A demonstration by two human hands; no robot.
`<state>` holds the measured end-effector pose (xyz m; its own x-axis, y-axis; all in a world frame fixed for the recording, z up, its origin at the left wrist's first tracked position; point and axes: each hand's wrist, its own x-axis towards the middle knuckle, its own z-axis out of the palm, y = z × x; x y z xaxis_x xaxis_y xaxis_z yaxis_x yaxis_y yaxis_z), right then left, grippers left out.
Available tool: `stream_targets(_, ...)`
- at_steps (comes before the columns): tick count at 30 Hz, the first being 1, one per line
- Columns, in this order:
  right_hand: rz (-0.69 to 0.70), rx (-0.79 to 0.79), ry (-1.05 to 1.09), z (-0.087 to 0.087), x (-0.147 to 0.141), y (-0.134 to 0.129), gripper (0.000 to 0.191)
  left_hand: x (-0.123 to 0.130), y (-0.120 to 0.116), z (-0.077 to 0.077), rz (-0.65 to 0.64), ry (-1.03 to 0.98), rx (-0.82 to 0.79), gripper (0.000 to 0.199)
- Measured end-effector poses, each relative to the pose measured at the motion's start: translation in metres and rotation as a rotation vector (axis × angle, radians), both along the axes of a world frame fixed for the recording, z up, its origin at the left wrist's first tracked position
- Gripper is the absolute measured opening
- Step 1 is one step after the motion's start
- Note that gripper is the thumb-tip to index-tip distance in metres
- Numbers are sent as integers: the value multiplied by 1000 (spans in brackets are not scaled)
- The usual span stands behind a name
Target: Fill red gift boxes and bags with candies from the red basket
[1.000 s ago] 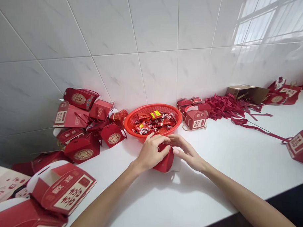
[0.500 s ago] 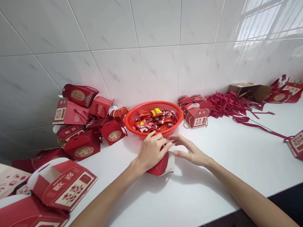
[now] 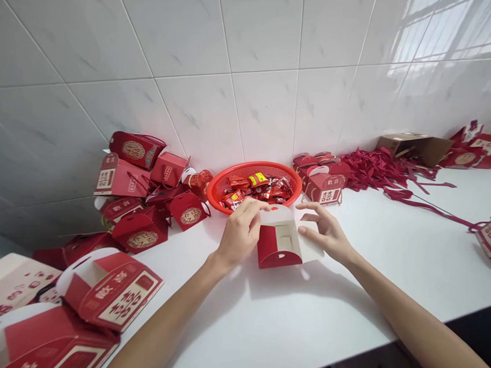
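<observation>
A small red paper gift box sits in front of the basket with its top flaps spread, its pale inside facing up. My left hand grips its left side, fingers curled toward the back flap. On the other side, my right hand has its thumb against the white right flap, with the fingers behind it. Just beyond my hands stands a red plastic basket of wrapped sweets.
Red gift boxes pile up on the left, with larger open ones nearer. On the right are more boxes, dark red ribbons and a brown carton. A tiled wall backs the white table.
The gift box has been turned and its flaps opened, so its inside now shows. My right hand has come onto the right flap. The view has shifted slightly left.
</observation>
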<state>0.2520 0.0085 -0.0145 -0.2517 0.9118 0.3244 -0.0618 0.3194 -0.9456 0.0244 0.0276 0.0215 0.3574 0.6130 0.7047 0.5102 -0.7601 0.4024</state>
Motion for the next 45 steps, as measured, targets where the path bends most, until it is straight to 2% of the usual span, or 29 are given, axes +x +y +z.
stream_targets(3, -38, 41, 2, 2, 4, 2, 37, -1, 0, -1, -18, 58, -156, 29)
stream_targets(6, -34, 82, -69, -2, 3, 5, 30, 2, -5, 0, 77, 124, -292, 23)
stream_targets(10, -3, 52, -165, -7, -2, 5, 32, 9, -12, 1, 248, 268, -352, 25)
stream_targets(13, 7, 17, -217, -7, -6, 1, 36, 7, -14, 3, 269, 332, -399, 21)
stream_targets(15, -5, 2, -255, -8, -6, 0, 38, 1, -12, 7, 189, 317, -498, 11)
stream_targets(17, -17, -20, -262, -9, -5, 2, 39, -8, -9, 12, 45, 265, -663, 6)
stream_targets(20, 6, -58, -215, -12, -2, 7, 38, -26, -2, 19, -181, 183, -940, 36)
stream_targets(23, 26, -78, -201, -15, 0, 11, 39, -43, 7, 18, -341, 168, -1080, 70)
stream_targets(26, 37, -70, -222, -19, -1, 15, 40, -53, 16, 8, -419, 212, -1107, 90)
stream_targets(30, 26, -27, -274, -21, -2, 18, 41, -58, 22, 0, -453, 291, -1079, 96)
stream_targets(35, 35, 44, -375, -14, 5, 16, 39, -56, 15, 13, -343, 484, -1061, 96)
stream_targets(41, 107, 91, -404, -7, 17, 12, 51, -51, 10, 26, -414, 544, -1037, 86)
stream_targets(45, 224, 86, -374, -4, 19, 14, 58, -49, 9, 29, -400, 548, -1044, 86)
